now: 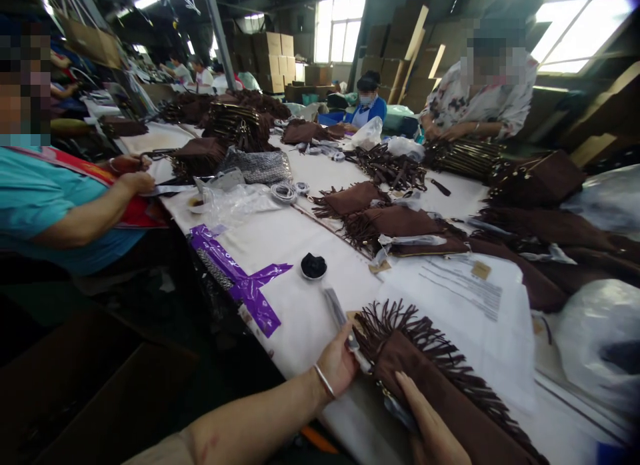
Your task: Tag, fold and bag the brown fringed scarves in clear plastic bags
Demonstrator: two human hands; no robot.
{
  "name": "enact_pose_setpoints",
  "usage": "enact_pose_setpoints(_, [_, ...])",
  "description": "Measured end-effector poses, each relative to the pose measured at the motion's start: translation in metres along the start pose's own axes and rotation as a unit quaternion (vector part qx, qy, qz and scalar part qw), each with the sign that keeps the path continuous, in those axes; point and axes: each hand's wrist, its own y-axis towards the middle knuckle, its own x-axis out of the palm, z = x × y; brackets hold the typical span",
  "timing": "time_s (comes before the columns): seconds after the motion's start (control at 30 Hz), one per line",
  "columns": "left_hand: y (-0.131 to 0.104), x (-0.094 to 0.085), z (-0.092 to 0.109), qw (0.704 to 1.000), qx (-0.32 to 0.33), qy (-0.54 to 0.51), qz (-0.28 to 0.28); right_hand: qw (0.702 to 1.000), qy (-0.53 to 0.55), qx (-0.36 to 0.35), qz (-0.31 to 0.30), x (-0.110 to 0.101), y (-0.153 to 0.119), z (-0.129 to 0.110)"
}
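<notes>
- We see our left hand [340,365] at the near edge of the white table [300,251], fingers closed on a slim metal tool [340,318] whose blade points away from us, just beside the fringe of a brown fringed bag [430,378].
- Our right hand [430,431] lies flat on that bag with the fingers stretched out, pressing on it and gripping nothing that we can see.
- The bag lies at the near end of the table, its fringe fanned toward the left hand, partly over a white printed plastic sheet [465,298].
- A small white dish of dark material [313,266] sits just beyond the tool, with purple tape strips [240,281] on the table edge to its left.
- More brown fringed bags [395,221] lie farther up the table.
- A co-worker in a teal shirt [50,198] works at the left, and another in a floral top [480,98] across the table.
</notes>
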Motion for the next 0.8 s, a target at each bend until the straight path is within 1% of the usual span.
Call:
enact_pose_setpoints(0.07, [-0.016,-0.002,-0.009,0.998,-0.039,-0.02,-0.036,1.0,-0.007,-0.005,-0.008,0.0,0.001,-0.001])
enact_pose_setpoints(0.13, [-0.025,0.001,-0.021,0.993,-0.08,-0.041,-0.077,1.0,-0.013,-0.01,-0.016,-0.002,0.002,-0.003])
enact_pose_setpoints(0.17, [-0.025,0.004,-0.026,0.99,-0.096,-0.05,-0.09,1.0,-0.015,-0.012,-0.02,-0.003,0.003,-0.005])
enact_pose_setpoints(0.23, [-0.016,0.01,-0.03,0.987,-0.119,-0.059,-0.094,0.999,-0.021,-0.018,-0.028,-0.006,0.004,-0.009])
enact_pose_setpoints(0.3, [-0.002,0.016,-0.025,0.988,-0.115,-0.058,-0.082,0.999,-0.028,-0.032,-0.027,-0.005,0.005,-0.012])
enact_pose_setpoints(0.37, [0.011,0.02,-0.013,0.992,-0.094,-0.041,-0.076,0.998,-0.031,-0.047,-0.019,0.0,0.005,-0.015])
enact_pose_setpoints(0.43, [0.016,0.021,0.0,0.996,-0.062,-0.004,-0.07,0.998,-0.037,-0.058,-0.013,0.007,0.004,-0.018])
enact_pose_setpoints(0.53, [0.01,0.018,0.012,0.996,-0.014,0.06,-0.057,0.995,-0.048,-0.079,-0.023,0.018,0.001,-0.021])
enact_pose_setpoints(0.6, [0.004,0.015,0.014,0.992,0.019,0.111,-0.064,0.994,-0.048,-0.091,-0.034,0.022,-0.002,-0.023])
enact_pose_setpoints(0.67, [0.001,0.012,0.012,0.978,0.061,0.192,-0.06,0.994,-0.038,-0.095,-0.036,0.024,-0.003,-0.024])
enact_pose_setpoints(0.73, [0.005,0.009,0.013,0.955,0.104,0.276,-0.034,0.995,-0.024,-0.09,-0.025,0.023,-0.003,-0.026])
enact_pose_setpoints(0.8, [0.014,0.007,0.02,0.935,0.134,0.329,-0.001,0.997,-0.019,-0.076,-0.003,0.021,-0.002,-0.027])
